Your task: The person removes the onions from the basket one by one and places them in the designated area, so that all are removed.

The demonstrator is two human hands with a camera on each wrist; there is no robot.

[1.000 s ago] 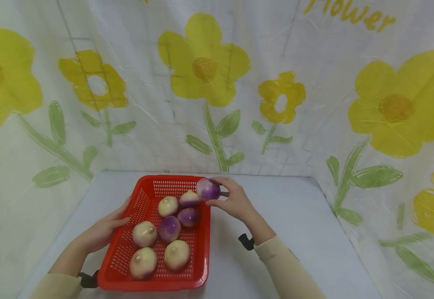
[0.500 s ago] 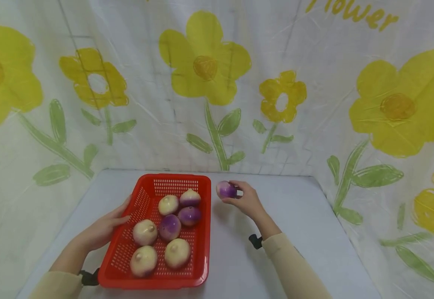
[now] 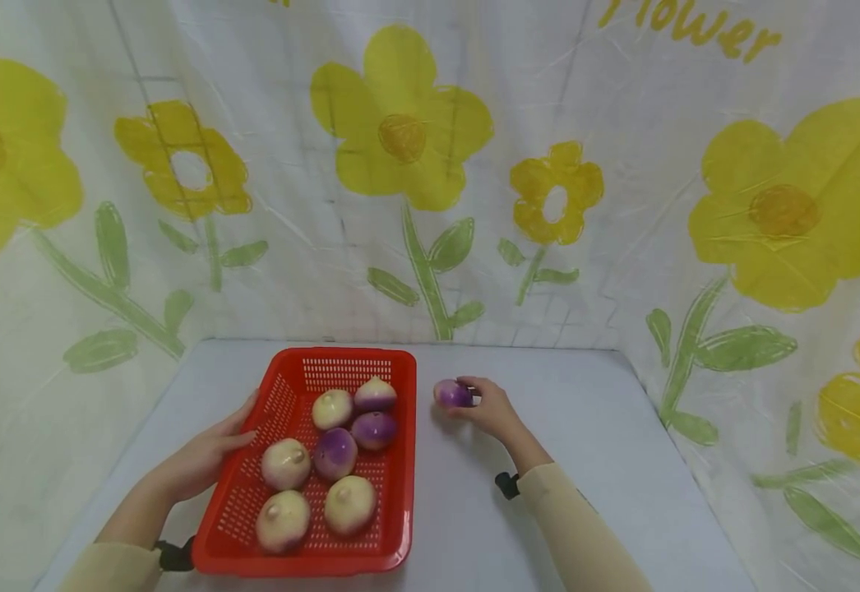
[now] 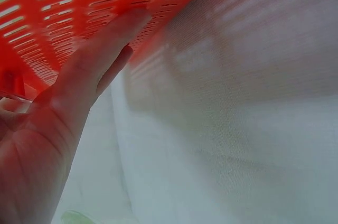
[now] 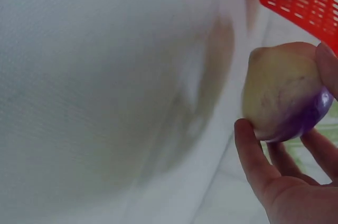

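Turnip (image 5: 282,89) sits at fingertips (image 5: 245,130) of the right grip (image 3: 497,413), off the palm (image 5: 298,200).

- White hanging sheet (image 3: 282,99) with yellow flowers (image 3: 403,137) and green stems (image 3: 424,271)
- Yellow lettering (image 3: 689,22) at upper right
- Pale table (image 3: 608,427) in front
- Soft, diffuse light

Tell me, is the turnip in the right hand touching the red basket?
Apart: the head view plainly shows a strip of pale table between the turnip and the right rim of the red basket.
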